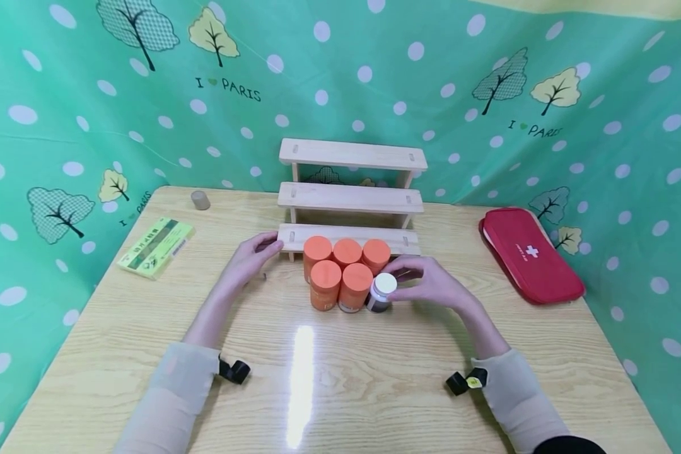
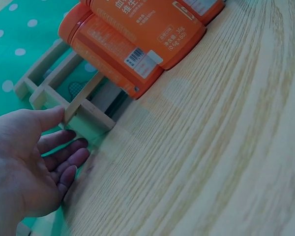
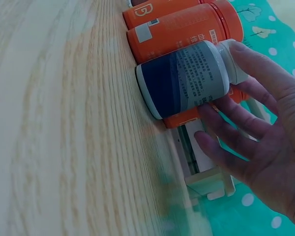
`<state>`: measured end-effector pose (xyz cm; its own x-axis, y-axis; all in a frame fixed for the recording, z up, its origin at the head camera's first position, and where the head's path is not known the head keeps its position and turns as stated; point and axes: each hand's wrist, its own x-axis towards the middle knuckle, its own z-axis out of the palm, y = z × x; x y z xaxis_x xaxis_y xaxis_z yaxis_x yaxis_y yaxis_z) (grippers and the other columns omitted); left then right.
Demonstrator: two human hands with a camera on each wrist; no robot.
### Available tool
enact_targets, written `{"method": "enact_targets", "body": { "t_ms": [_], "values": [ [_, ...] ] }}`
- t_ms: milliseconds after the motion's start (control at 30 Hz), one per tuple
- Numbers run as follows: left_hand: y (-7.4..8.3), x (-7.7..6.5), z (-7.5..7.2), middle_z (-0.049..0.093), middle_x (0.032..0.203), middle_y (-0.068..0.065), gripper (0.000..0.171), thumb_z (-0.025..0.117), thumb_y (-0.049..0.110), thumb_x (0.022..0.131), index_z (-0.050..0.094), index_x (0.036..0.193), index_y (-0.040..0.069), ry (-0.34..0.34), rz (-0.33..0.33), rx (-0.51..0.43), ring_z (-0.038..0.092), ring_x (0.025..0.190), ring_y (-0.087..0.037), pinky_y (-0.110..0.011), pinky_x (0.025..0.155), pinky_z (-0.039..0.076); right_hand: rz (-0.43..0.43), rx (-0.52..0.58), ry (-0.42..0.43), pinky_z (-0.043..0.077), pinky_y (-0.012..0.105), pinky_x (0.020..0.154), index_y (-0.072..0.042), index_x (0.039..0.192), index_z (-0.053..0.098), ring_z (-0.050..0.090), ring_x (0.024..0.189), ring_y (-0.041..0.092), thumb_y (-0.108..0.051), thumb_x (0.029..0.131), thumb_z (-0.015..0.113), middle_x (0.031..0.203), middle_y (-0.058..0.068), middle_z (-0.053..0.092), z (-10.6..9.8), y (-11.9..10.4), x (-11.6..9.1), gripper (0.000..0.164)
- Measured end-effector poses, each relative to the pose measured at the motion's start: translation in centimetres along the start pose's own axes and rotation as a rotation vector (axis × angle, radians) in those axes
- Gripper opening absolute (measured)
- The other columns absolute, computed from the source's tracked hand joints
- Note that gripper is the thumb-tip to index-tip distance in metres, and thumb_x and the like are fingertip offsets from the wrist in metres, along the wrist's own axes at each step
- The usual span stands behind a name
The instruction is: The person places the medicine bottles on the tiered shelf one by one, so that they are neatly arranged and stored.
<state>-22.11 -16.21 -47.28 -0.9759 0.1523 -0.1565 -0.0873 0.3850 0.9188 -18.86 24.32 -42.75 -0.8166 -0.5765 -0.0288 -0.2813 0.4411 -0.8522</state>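
Several orange jars [image 1: 325,287] with orange lids stand in two tight rows before the low step of a wooden shelf [image 1: 349,197]. At the right end of their front row is a small white-capped bottle [image 1: 378,292] with a dark blue and white label [image 3: 182,78]. My right hand [image 1: 431,282] holds this bottle, thumb at the cap and fingers around its far side. My left hand [image 1: 250,257] is at the left end of the lowest step; its thumb touches the board and the other fingers hang loosely curled below it.
At the left lies a green-and-yellow box [image 1: 156,248], with a small grey cylinder [image 1: 200,200] behind it. A red first-aid pouch [image 1: 530,255] rests at the right edge of the wooden table [image 1: 374,384]. Polka-dot green cloth [image 1: 363,116] hangs behind the shelf and along both sides.
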Motion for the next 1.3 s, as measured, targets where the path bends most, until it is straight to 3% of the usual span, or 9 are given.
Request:
{"method": "enact_targets", "body": {
  "t_ms": [100,267,567,800,1000,1300],
  "values": [
    [0.2,0.0,-0.1,0.044,0.16,-0.021,0.069,0.059,0.044,0.104,0.039,0.157,0.005,-0.009,-0.01,-0.021,0.042,0.149,-0.038,-0.051,0.127,0.032,-0.003,-0.006,0.002,0.058,0.053,0.099,-0.023,0.117,0.074,0.069,0.109,0.019,-0.022,0.082,0.088,0.117,-0.002,0.074,-0.1,-0.1,-0.1,0.038],
    [0.1,0.1,-0.1,0.044,0.16,-0.021,0.07,0.06,0.044,0.103,0.039,0.157,0.005,-0.019,-0.016,-0.043,0.041,0.149,-0.038,-0.05,0.127,0.032,-0.004,-0.022,0.003,0.06,0.046,0.098,-0.022,0.117,0.075,0.07,0.106,0.014,-0.023,0.082,0.089,0.116,-0.002,0.075,-0.5,0.0,-0.3,0.038],
    [0.1,0.1,-0.2,0.043,0.161,-0.02,0.071,0.061,0.044,0.103,0.038,0.158,0.005,-0.024,-0.022,-0.054,0.04,0.15,-0.038,-0.051,0.127,0.032,0.036,-0.006,0.044,0.06,0.042,0.096,-0.021,0.118,0.074,0.07,0.105,0.017,-0.02,0.083,0.087,0.116,0.001,0.075,-2.0,-0.2,-0.9,0.037],
    [0.0,0.2,-0.2,0.045,0.16,-0.02,0.07,0.062,0.044,0.102,0.039,0.157,0.006,-0.017,-0.025,-0.049,0.042,0.148,-0.038,-0.05,0.127,0.033,-0.012,0.013,0.087,0.06,0.029,0.091,-0.012,0.121,0.073,0.07,0.104,0.019,-0.012,0.085,0.084,0.114,0.0,0.075,-3.3,-0.2,-1.5,0.037],
    [0.0,0.4,-0.1,0.045,0.159,-0.02,0.07,0.062,0.044,0.102,0.04,0.157,0.006,-0.019,-0.021,-0.061,0.043,0.148,-0.037,-0.05,0.127,0.033,-0.061,0.037,0.128,0.06,0.024,0.084,-0.004,0.121,0.07,0.069,0.098,0.013,-0.004,0.086,0.079,0.111,-0.008,0.074,-5.1,-0.3,-1.7,0.036],
    [-0.1,0.3,-0.1,0.046,0.16,-0.018,0.068,0.062,0.043,0.103,0.041,0.157,0.008,-0.019,-0.019,-0.067,0.042,0.149,-0.036,-0.049,0.127,0.033,-0.042,0.028,0.198,0.06,0.022,0.08,0.001,0.122,0.068,0.069,0.095,0.012,-0.003,0.09,0.075,0.106,-0.009,0.073,-8.5,-2.3,-0.8,0.033]
  ]
}}
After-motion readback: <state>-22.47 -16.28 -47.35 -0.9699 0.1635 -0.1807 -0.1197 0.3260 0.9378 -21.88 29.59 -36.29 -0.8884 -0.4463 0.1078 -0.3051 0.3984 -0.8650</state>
